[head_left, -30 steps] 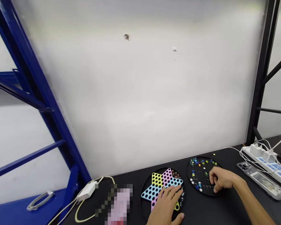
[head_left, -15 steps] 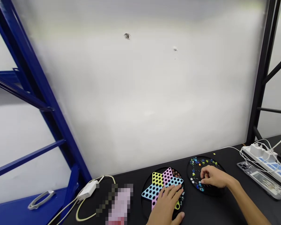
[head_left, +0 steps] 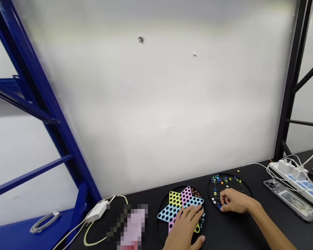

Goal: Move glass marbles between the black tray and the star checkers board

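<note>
Evidently, the right hand [head_left: 233, 200] is working further toward the left of the right-hand round tray [head_left: 246, 189] than it was a second ago, when it was hovering over that tray's right side. Its fingers are now bending down at the near-left edge, where they are covering part of the spot at which teal and white marbles were showing earlier. A blue marble [head_left: 219, 207] is still lying just beside the fingertips. Thumb and index finger are curling toward each other; whether the grip is holding a marble between them, I cannot tell.

The left hand [head_left: 184, 224] is not changing position. It is resting palm down with fingers spread over the star-patterned board [head_left: 169, 212], its grip closing on nothing visible. That board is lying in a second round tray [head_left: 159, 208], with brown marbles [head_left: 196, 192] and darker glassy marbles [head_left: 202, 219] sitting along its right side.

In the right-hand tray, blue-green marbles [head_left: 215, 177] are sitting along the upper left, an orange piece [head_left: 222, 183] is lying just inside them, and a white piece [head_left: 227, 186], hidden half a second ago, is showing again above the hand.

In my judgement, attention is shifting to the tray's near-left edge, while the left hand is serving to steady the board. On the worktop [head_left: 216, 234], the power strip [head_left: 297, 182] is standing in the same place, well apart from both hands.
</note>
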Tool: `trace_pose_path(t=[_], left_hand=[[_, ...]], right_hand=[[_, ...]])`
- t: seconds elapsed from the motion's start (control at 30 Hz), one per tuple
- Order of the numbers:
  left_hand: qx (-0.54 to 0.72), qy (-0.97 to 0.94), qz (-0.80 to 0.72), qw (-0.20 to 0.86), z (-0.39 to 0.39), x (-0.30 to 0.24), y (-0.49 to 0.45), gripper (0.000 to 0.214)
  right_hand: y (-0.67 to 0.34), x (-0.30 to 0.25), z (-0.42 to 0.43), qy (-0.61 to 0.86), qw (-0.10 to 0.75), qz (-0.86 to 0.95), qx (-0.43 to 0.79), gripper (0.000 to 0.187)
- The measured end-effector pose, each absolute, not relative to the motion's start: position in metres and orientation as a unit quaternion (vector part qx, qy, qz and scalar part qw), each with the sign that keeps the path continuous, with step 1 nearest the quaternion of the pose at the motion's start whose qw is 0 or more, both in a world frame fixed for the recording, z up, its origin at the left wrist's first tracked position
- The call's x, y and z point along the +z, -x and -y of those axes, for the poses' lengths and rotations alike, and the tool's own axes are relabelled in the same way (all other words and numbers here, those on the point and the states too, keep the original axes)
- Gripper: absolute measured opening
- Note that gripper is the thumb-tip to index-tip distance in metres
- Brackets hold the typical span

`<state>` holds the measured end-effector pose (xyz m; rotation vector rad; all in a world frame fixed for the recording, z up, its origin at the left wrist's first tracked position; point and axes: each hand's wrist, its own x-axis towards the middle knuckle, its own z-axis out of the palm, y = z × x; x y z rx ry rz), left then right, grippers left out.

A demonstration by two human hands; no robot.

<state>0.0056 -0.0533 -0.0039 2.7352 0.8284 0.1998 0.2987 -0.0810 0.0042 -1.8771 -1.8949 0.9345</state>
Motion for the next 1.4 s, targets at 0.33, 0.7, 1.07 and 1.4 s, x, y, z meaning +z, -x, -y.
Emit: trace_pose_path(t=[0.33, 0.7, 1.07, 1.4], left_hand=[[0.054, -0.941, -0.296, 0.153, 0.055, 0.0, -0.007, 0.067], [0.06, -0.945, -0.284, 0.149, 0.055, 0.0, -0.007, 0.069], [0.067, -0.947, -0.283, 0.14, 0.053, -0.004, -0.006, 0.068], [0.07, -0.944, -0.291, 0.137, 0.056, 0.0, -0.007, 0.067]], right_hand=[[-0.293, 0.003, 0.078, 0.622, 0.141, 0.654, 0.407, 0.019], [-0.297, -0.002, 0.078, 0.622, 0.155, 0.637, 0.428, 0.011], [-0.284, 0.003, 0.078, 0.625, 0.149, 0.68, 0.354, 0.016], [-0.268, 0.005, 0.076, 0.608, 0.162, 0.695, 0.347, 0.018]])
